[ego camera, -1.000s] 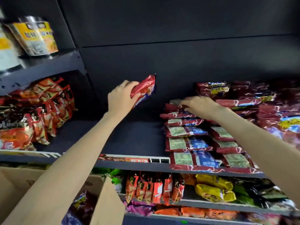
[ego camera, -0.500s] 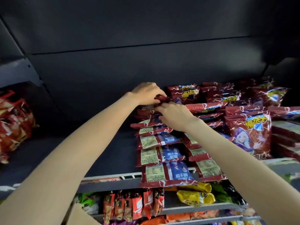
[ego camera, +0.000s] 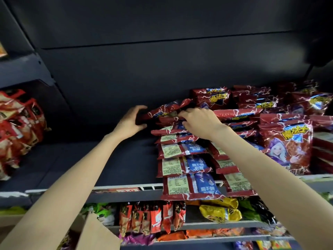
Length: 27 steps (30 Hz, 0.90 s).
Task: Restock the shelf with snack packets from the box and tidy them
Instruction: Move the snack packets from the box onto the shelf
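Both hands are up at the back of the dark shelf [ego camera: 115,165], working at the top of a row of red packets [ego camera: 182,159] that lie overlapping from the shelf's front lip back toward the rear wall. The left hand [ego camera: 130,121] is at the left end of the top packet [ego camera: 167,110]; its fingers [ego camera: 139,108] are spread wide and curved, thumb below, cupping the packet's edge rather than closing on it. The right hand [ego camera: 200,122] lies on the same packet from the right, its fingers curled over the near edge and seemingly pinching it, though shadow hides the tips.

The top packet sits tilted, its left end lower, resting on the rearmost packets of the row. Just right of the row, more red packets [ego camera: 288,141] stand upright facing out, and others are stacked behind them. Left of the row the shelf is bare as far as a group of orange-red bags [ego camera: 19,127] at the far left.

A cardboard box [ego camera: 93,233] shows at the bottom left, its flap up. On the lower shelves [ego camera: 198,225] are small orange sachets [ego camera: 153,218] and yellow packs [ego camera: 220,212].
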Each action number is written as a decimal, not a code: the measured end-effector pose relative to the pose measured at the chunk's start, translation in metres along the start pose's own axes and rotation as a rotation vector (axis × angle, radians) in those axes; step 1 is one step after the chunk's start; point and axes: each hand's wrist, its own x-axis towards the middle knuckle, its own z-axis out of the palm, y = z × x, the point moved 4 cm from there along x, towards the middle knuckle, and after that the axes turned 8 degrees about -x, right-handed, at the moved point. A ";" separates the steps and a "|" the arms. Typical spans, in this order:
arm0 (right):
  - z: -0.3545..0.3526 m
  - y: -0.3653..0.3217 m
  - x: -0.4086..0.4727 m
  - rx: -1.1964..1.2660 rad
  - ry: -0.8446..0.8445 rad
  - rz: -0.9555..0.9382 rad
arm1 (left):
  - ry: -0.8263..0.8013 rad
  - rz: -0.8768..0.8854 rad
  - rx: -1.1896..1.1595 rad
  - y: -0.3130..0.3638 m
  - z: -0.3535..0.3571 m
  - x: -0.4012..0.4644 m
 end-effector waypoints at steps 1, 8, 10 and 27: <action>0.000 0.000 0.000 -0.007 0.012 0.008 | 0.006 0.020 0.039 0.002 0.001 0.002; -0.001 0.002 0.001 -0.029 0.075 0.055 | 0.443 0.458 0.264 0.073 -0.011 0.015; -0.001 0.001 0.000 -0.012 0.114 0.045 | 0.421 0.518 0.334 0.089 -0.003 0.021; -0.054 -0.094 -0.094 0.357 0.679 0.089 | 0.383 0.209 0.185 0.092 -0.043 -0.108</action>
